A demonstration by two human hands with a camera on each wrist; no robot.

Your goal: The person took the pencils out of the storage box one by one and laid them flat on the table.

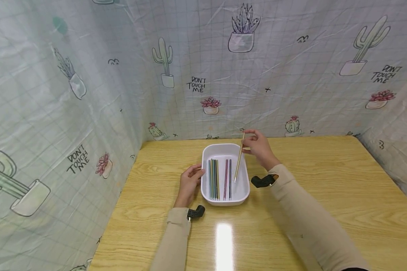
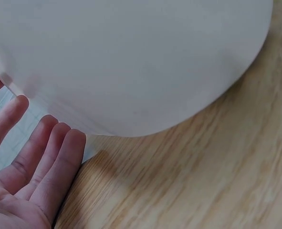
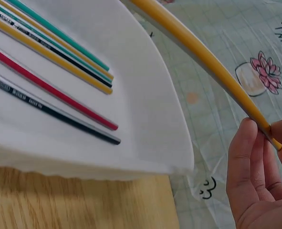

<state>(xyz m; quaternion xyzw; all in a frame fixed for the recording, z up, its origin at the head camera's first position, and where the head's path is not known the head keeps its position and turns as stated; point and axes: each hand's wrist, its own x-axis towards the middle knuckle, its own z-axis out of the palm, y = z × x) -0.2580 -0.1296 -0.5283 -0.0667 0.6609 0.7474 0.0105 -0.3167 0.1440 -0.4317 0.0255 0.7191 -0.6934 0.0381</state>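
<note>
A yellow pencil [image 1: 239, 162] slants over the right part of the white tray [image 1: 225, 203], its lower end down toward the tray floor. My right hand [image 1: 259, 148] pinches its upper end between thumb and fingertips, seen closely in the right wrist view. Inside the tray, a red pencil [image 3: 55, 86] and a black pencil [image 3: 50, 109] lie side by side. Left of them is a row of several green, yellow and dark pencils [image 1: 213, 180]. My left hand [image 1: 190, 182] rests its fingertips against the tray's left outer wall, fingers fairly straight in the left wrist view.
The tray stands on a wooden table [image 1: 149, 177] near its back edge. A cloth with cactus prints [image 1: 186, 109] hangs behind and at the sides. Black wrist cameras [image 1: 196, 212] sit on both sleeves, the right one close to the tray's right side.
</note>
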